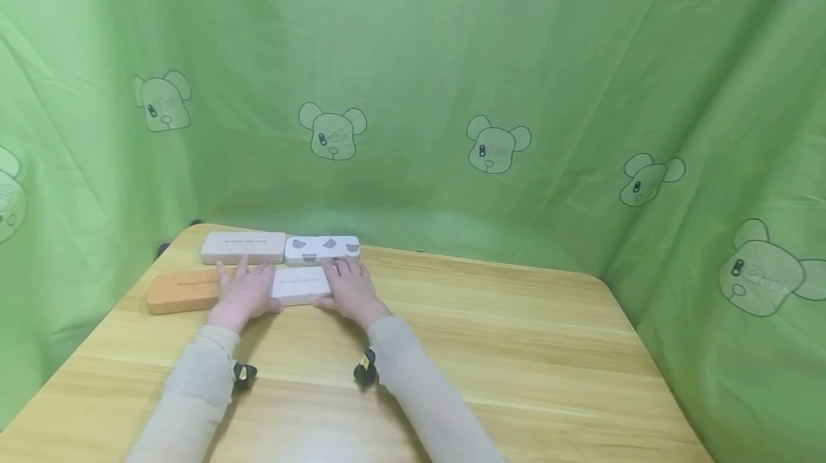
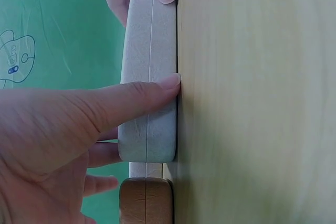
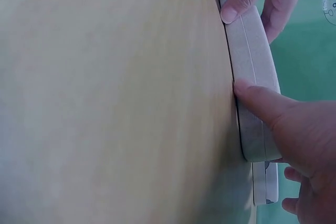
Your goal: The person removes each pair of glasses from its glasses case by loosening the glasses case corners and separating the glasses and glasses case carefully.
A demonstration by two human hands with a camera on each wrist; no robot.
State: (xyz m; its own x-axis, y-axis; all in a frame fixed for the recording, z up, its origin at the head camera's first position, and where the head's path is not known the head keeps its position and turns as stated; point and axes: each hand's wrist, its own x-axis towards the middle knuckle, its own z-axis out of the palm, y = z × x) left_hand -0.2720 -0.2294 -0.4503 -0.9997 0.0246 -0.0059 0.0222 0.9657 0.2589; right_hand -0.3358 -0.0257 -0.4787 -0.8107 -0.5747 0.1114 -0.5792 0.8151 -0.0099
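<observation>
Both hands hold a white glasses case (image 1: 300,285) lying on the table, one at each end. My left hand (image 1: 247,292) has its thumb (image 2: 142,97) across the front side of the case and its fingers over the top toward the back. The right hand (image 1: 351,292) grips the other end likewise, its thumb (image 3: 257,97) against the front side. Left of the white case sits an orange glasses case (image 1: 177,292), partly covered by the left hand. Behind stand a pale beige case (image 1: 242,248) and a white case with bear prints (image 1: 323,249), end to end.
The wooden table (image 1: 503,348) extends to the right and toward me. A green curtain (image 1: 413,40) with printed bear heads surrounds its back and sides. The cases are grouped near the table's back left corner.
</observation>
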